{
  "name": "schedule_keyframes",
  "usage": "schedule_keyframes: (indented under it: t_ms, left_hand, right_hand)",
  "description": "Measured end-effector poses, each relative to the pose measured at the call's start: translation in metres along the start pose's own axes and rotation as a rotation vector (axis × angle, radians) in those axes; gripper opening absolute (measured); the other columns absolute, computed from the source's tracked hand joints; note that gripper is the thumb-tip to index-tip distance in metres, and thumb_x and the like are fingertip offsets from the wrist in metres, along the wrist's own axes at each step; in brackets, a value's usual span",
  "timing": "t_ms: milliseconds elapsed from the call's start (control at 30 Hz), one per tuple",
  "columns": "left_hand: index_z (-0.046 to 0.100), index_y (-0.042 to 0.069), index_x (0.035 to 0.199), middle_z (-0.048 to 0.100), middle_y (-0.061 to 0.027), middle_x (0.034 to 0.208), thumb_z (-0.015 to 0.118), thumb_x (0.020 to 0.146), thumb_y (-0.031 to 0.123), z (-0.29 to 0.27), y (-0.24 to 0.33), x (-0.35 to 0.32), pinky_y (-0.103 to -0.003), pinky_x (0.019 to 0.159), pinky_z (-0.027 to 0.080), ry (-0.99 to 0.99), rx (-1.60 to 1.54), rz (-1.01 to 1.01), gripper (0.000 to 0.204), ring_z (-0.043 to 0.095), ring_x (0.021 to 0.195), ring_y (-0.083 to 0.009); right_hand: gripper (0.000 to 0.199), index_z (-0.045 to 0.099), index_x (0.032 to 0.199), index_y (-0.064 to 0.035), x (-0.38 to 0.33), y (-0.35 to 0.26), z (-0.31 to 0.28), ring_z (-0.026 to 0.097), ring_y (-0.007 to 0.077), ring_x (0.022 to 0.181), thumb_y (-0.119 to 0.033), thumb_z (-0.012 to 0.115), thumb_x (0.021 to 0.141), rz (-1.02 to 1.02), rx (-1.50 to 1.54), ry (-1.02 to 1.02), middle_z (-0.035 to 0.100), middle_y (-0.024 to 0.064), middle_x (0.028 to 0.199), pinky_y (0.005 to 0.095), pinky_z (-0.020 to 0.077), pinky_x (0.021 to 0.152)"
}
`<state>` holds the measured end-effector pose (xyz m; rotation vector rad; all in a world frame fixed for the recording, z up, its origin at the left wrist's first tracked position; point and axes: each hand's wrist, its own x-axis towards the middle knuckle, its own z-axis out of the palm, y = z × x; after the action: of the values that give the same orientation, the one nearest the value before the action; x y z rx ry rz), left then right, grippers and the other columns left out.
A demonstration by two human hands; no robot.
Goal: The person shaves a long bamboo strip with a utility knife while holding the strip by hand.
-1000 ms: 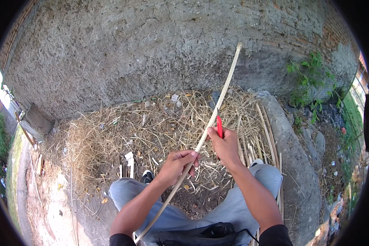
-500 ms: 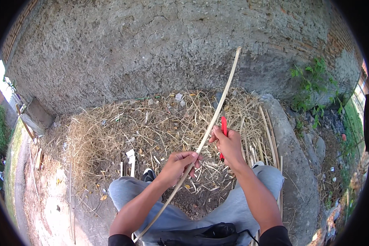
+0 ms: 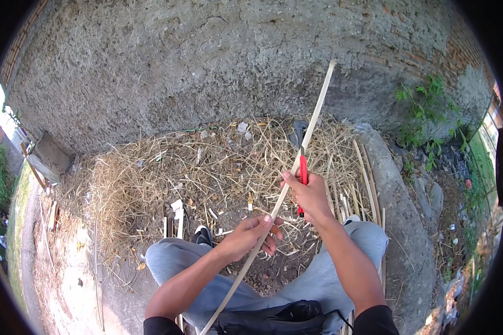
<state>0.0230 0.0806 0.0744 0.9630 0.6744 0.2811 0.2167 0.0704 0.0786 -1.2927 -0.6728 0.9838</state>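
- Left hand (image 3: 250, 234): fingers clenched around a long pale bamboo strip (image 3: 296, 162), gripping it about mid-length, above the lap.
- Right hand (image 3: 310, 194): fingers grasping a red-handled knife (image 3: 303, 173), thumb side touching the strip. Knife sits right against the strip's right edge, handle pointing toward 12 o'clock. Blade not resolvable.
- Strip runs from 7 o'clock, near the lower frame edge between the knees, up to 1 o'clock. Its far tip (image 3: 332, 62) stands in front of the rough plaster wall (image 3: 207, 61); whether it touches the wall, cannot tell.
- Hands are close together along the strip, the right one further up toward 1 o'clock.
- Person seated, grey trousers (image 3: 324, 273), a black shoe (image 3: 203, 235) showing at 9 o'clock of the left hand. Black bag (image 3: 274, 319) on the lap at 6 o'clock, strip passing over its left end.
- Ground ahead: heap of dry straw and shavings (image 3: 167, 173) from 9 to 1 o'clock, up against the wall base.
- At 3 o'clock of the right hand: a bundle of cut strips (image 3: 364, 173) lying along a stone kerb (image 3: 402, 206); weeds (image 3: 425, 106) beyond.
- Open room: bare dirt at 8 o'clock; above the straw, free air for the strip's upper half. Wall bounds everything at 12 o'clock, kerb bounds 3 o'clock.
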Motion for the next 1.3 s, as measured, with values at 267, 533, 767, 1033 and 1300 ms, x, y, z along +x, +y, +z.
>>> schedule_keyframes:
  t_ms: [267, 533, 767, 1033, 1300]
  left_hand:
    - [0.055, 0.003, 0.108, 0.049, 0.0006, 0.071, 0.037, 0.107, 0.030, -0.002, -0.011, -0.012, -0.020, 0.045, 0.029, 0.092, -0.003, 0.033, 0.032, 0.032, 0.050, -0.0044]
    - [0.055, 0.004, 0.102, 0.042, 0.0040, 0.066, 0.037, 0.108, 0.029, -0.007, -0.009, -0.009, -0.021, 0.044, 0.030, 0.242, 0.011, 0.038, 0.031, 0.033, 0.049, -0.0039]
    - [0.053, 0.004, 0.099, 0.040, 0.0046, 0.065, 0.037, 0.108, 0.029, -0.008, -0.019, 0.003, -0.020, 0.042, 0.029, 0.307, 0.184, 0.188, 0.031, 0.033, 0.048, -0.0029]
    - [0.057, 0.001, 0.095, 0.046, 0.0013, 0.062, 0.038, 0.107, 0.025, -0.013, -0.037, 0.015, -0.025, 0.046, 0.034, 0.379, 0.393, 0.344, 0.033, 0.040, 0.051, -0.0055]
    - [0.060, -0.001, 0.091, 0.057, -0.0087, 0.062, 0.039, 0.105, 0.026, -0.011, -0.029, 0.016, -0.037, 0.054, 0.044, 0.452, 0.698, 0.360, 0.037, 0.055, 0.053, -0.0195]
  right_hand:
    - [0.028, 0.066, 0.085, 0.0003, 0.001, -0.006, -0.017, 0.050, 0.0121, 0.056, -0.027, 0.067, 0.093, -0.128, -0.430, -0.018, 0.059, 0.0045, 0.066, 0.0313, 0.0398, 0.054]
    - [0.018, 0.062, 0.087, -0.0001, -0.032, 0.021, -0.009, 0.065, 0.0389, 0.067, -0.018, 0.060, 0.086, -0.723, -1.145, -0.075, 0.065, 0.0190, 0.079, 0.0472, 0.0529, 0.065]
    - [0.020, 0.066, 0.083, -0.0041, -0.043, 0.008, 0.006, 0.064, 0.0422, 0.060, -0.024, 0.063, 0.081, -0.416, -1.251, -0.165, 0.065, 0.0213, 0.066, 0.0512, 0.0510, 0.060]
    - [0.015, 0.069, 0.082, -0.0070, -0.029, 0.022, 0.008, 0.069, 0.0349, 0.063, -0.015, 0.056, 0.082, -0.352, -1.479, -0.111, 0.068, 0.0185, 0.068, 0.0464, 0.0544, 0.059]
    - [0.014, 0.068, 0.079, -0.0043, -0.004, 0.044, -0.002, 0.072, 0.0316, 0.071, -0.012, 0.056, 0.081, -0.449, -1.542, -0.046, 0.070, 0.0170, 0.074, 0.0433, 0.0563, 0.061]
